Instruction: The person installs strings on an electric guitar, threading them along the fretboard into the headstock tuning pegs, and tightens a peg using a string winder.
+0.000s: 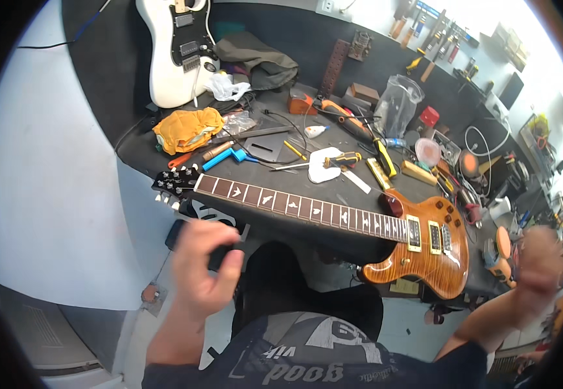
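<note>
An amber-brown electric guitar point(437, 262) lies face up along the front of the bench, its neck point(307, 209) running left to a black headstock point(176, 181). I cannot make out strings on it. Below the headstock, my left hand point(205, 266) is raised in the air, fingers curled and thumb apart, with nothing seen between them; it does not touch the guitar. My right hand point(542, 264) hangs in the air at the far right, past the guitar's body. Motion smears its fingers, so I cannot tell whether it holds anything.
Behind the neck lie a screwdriver point(343, 159), a blue string winder point(224, 157), an orange cloth point(189, 129) and a glue bottle point(316, 131). A white electric guitar point(168, 71) leans at the back left. Tools crowd the bench's right side, near an orange-and-grey power tool point(501, 262).
</note>
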A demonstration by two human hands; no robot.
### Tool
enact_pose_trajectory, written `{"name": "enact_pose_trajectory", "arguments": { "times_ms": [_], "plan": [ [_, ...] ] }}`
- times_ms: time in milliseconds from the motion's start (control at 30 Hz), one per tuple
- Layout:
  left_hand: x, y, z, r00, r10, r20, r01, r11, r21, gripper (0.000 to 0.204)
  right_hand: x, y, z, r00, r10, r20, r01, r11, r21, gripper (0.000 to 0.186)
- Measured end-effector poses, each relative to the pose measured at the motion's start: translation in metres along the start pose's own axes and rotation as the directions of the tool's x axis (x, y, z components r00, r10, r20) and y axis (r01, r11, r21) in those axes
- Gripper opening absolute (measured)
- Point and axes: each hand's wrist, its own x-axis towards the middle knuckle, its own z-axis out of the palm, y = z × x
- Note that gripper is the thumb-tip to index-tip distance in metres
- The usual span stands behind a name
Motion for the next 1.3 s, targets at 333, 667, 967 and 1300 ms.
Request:
{"name": "enact_pose_trajectory", "arguments": {
  "times_ms": [333, 667, 967, 1300],
  "plan": [
    [-0.115, -0.069, 0.032, 0.728, -0.497, 0.472, 0.495, 0.857, 0.139, 0.021, -0.091, 0.02, 0.096, 0.353, 0.438, 0.827, 0.008, 0.882, -0.471, 0.007],
    [-0.127, -0.07, 0.066, 0.666, -0.438, 0.604, 0.5, 0.863, 0.074, 0.023, -0.12, 0.032, 0.103, 0.409, 0.396, 0.822, 0.066, 0.886, -0.459, 0.018],
    [-0.157, -0.069, 0.083, 0.528, -0.435, 0.729, 0.52, 0.845, 0.127, 0.026, -0.079, 0.032, 0.097, -0.105, 0.386, 0.916, -0.064, 0.917, -0.394, 0.019],
    [-0.147, -0.108, 0.016, 0.436, -0.581, 0.687, 0.528, 0.783, 0.328, 0.034, 0.008, -0.004, 0.188, 0.311, 0.387, 0.868, -0.852, 0.517, 0.075, 0.011]
  ]
}}
